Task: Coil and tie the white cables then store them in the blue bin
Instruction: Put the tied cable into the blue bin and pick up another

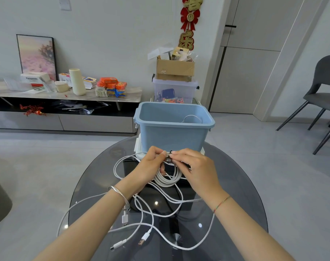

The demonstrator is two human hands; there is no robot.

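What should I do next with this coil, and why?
Probably finish cinching the black tie around the coiled cable: the left hand grips the coil, the right hand pinches the tie at its top, so it looks unfastened. The blue bin comes after.

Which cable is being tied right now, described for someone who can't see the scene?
Find the blue bin at the far edge of the round glass table. Just in front of it, the left hand and right hand hold the coiled cable. Unlike the loose cables sprawled nearer the camera, it is a tight white ring with a black tie at its top.
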